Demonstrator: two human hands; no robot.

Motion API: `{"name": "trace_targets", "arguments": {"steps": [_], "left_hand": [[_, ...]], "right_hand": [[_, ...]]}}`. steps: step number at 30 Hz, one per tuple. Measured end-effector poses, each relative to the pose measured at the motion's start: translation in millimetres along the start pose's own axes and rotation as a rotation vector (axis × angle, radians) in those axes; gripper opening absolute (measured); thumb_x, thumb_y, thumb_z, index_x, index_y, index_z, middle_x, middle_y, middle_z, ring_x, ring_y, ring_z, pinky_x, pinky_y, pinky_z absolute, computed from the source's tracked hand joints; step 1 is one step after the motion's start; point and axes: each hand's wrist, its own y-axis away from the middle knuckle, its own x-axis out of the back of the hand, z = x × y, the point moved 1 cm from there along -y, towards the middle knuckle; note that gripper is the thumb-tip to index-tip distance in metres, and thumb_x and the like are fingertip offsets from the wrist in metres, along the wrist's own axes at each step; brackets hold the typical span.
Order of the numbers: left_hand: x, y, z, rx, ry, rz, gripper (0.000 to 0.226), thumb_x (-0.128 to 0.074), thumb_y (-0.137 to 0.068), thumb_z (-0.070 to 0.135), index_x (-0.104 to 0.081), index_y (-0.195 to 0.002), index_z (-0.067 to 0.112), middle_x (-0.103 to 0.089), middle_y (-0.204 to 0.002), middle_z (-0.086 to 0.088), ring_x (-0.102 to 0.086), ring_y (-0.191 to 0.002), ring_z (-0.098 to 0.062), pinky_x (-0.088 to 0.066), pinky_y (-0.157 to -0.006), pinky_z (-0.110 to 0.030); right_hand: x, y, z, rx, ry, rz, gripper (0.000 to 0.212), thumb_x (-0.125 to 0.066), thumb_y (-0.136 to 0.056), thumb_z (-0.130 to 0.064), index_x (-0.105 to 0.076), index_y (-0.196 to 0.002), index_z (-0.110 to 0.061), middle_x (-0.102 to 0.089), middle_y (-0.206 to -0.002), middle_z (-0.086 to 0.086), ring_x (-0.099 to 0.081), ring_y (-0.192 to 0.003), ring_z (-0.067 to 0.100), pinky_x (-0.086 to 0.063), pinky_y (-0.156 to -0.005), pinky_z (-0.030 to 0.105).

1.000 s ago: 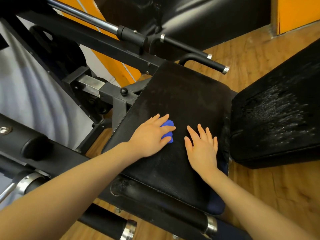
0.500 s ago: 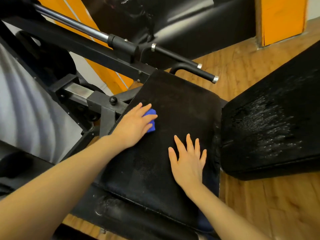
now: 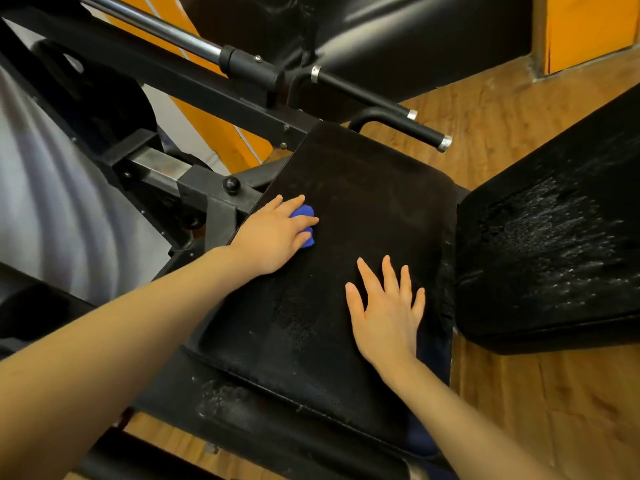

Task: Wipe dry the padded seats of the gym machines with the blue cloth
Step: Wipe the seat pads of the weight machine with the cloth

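Under left hand (image 3: 277,233), blue cloth (image 3: 304,223), on seat (image 3: 363,209)

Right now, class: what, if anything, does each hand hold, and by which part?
The left hand presses the bunched blue cloth from above, fingers over its top. The right hand rests flat, holding nothing.

blue cloth (image 3: 304,221): bright blue | padded seat (image 3: 363,216) under it: black, pale speckles | second pad (image 3: 554,244) right of seat: black, white droplet flecks | floor (image 3: 540,403): brown wood grain | wall panel (image 3: 581,26) beyond seat: orange | bar (image 3: 166,29): silver
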Motion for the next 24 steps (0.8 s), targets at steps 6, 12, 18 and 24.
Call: {"name": "trace_targets", "arguments": {"steps": [6, 12, 18, 24], "left_hand": [[-6.3, 70.0, 3.8, -0.077, 0.024, -0.017, 0.046, -0.034, -0.104, 0.039, -0.031, -0.150, 0.036, -0.006, -0.163, 0.006, -0.002, -0.151, -0.023, -0.006, -0.120, -0.029], [-7.9, 75.9, 1.2, -0.057, 0.041, -0.013, 0.045, -0.036, -0.104, 0.035, -0.033, -0.149, 0.034, -0.004, -0.164, 0.003, 0.000, -0.151, -0.025, -0.005, -0.121, -0.034], [7.0, 3.8, -25.3, 0.067, 0.020, 0.071, 0.043, -0.035, -0.105, 0.032, -0.038, -0.148, 0.030, -0.009, -0.164, -0.004, -0.001, -0.150, -0.034, -0.008, -0.121, -0.047], [4.0, 3.2, -35.8, 0.040, 0.123, 0.068, 0.047, -0.043, -0.102, 0.037, -0.040, -0.148, 0.026, -0.013, -0.162, -0.008, -0.017, -0.148, -0.029, -0.020, -0.120, -0.042]], "right_hand": [[0.9, -0.1, 1.1, 0.008, -0.001, 0.002, 0.055, -0.025, -0.100, -0.055, -0.014, -0.153, -0.042, -0.003, -0.164, -0.001, 0.009, -0.150, 0.024, 0.003, -0.121, 0.052], [1.0, 1.4, 1.3, 0.023, -0.053, 0.039, 0.053, -0.031, -0.101, -0.053, -0.023, -0.152, -0.040, -0.009, -0.164, -0.001, 0.006, -0.151, 0.023, 0.004, -0.120, 0.050], [-2.0, 2.7, 4.9, 0.078, -0.136, 0.113, 0.046, -0.041, -0.100, -0.046, -0.040, -0.145, -0.037, -0.024, -0.160, -0.001, -0.005, -0.151, 0.020, 0.002, -0.121, 0.049], [-3.8, 1.3, 6.0, 0.081, -0.136, 0.121, 0.044, -0.039, -0.101, -0.044, -0.042, -0.144, -0.037, -0.027, -0.159, -0.001, -0.007, -0.150, 0.018, 0.000, -0.122, 0.048]]}}
